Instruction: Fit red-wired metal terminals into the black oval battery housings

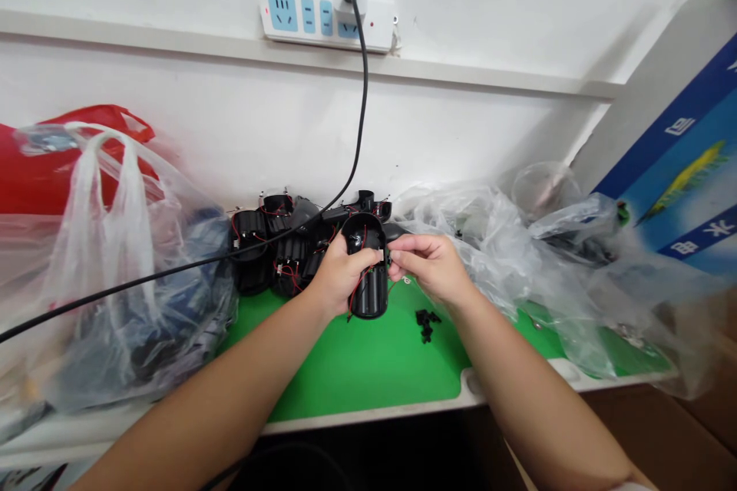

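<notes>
Here, the left hand (341,276) grips a black housing (369,293), thumb pressed over the side near its rim, fingers behind, holding it above the green tabletop (351,383). Right hand (429,265) is at the housing's right side, thumb and fingertips pinched together; whatever sits between them is too small to tell. Thin red wires (364,276) run inside and along the housing. More black housings with red wires, a pile (282,242), lie just behind and to the left, against the wall (276,123). Small black pieces (427,324) sit in a cluster on the green surface, below the right hand. Clear plastic bags (489,226) spread over the right side; a bulging clear bag (132,276) stands at the left, red bag (34,169) behind it. Power strip (314,19) on the wall, one plug (349,0) in, black cable (361,115) hanging down, crossing left in front of the pile.
</notes>
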The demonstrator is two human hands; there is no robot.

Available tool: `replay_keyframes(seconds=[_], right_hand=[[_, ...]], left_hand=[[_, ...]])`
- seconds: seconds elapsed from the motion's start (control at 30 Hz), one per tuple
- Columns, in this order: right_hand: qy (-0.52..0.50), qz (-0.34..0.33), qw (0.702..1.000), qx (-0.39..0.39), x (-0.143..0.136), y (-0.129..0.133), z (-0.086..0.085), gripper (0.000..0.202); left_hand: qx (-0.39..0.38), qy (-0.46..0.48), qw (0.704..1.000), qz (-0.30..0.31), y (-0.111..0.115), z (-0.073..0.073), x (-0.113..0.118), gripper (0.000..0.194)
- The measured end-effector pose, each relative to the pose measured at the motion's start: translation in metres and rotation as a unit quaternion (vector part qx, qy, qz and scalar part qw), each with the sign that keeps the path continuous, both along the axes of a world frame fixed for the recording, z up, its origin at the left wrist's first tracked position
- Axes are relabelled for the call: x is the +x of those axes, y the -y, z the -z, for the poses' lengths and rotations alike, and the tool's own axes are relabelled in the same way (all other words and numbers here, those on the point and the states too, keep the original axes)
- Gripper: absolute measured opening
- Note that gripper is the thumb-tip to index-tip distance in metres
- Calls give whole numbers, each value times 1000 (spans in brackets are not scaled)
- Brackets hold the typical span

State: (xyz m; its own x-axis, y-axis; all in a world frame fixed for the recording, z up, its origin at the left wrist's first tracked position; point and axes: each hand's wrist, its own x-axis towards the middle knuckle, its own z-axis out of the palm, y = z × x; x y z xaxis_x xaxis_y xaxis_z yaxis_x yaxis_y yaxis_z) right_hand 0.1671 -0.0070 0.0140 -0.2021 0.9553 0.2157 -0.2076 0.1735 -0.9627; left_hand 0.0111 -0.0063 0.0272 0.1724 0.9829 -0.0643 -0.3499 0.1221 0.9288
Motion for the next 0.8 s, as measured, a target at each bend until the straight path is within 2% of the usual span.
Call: replay_keyframes(seconds=[0.27, 0.43, 0.53, 0.7, 0.8], right_hand=[[20, 8, 1000, 18, -2, 2, -4, 19], [27, 18, 999, -6, -4, 1, -3, 25], [48, 29, 998, -17, -7, 1, 2, 29], [149, 28, 986, 62, -17, 8, 5, 30], [252, 42, 955, 151, -21, 12, 4, 23]], left_hand=[[85, -67, 994, -2, -6, 9, -4, 52], [159, -118, 980, -27, -9, 8, -6, 53], [156, -113, 980, -45, -11, 7, -7, 55], [91, -77, 993, -17, -14, 10, -9, 48], [122, -104, 986, -51, -18, 14, -10, 48]])
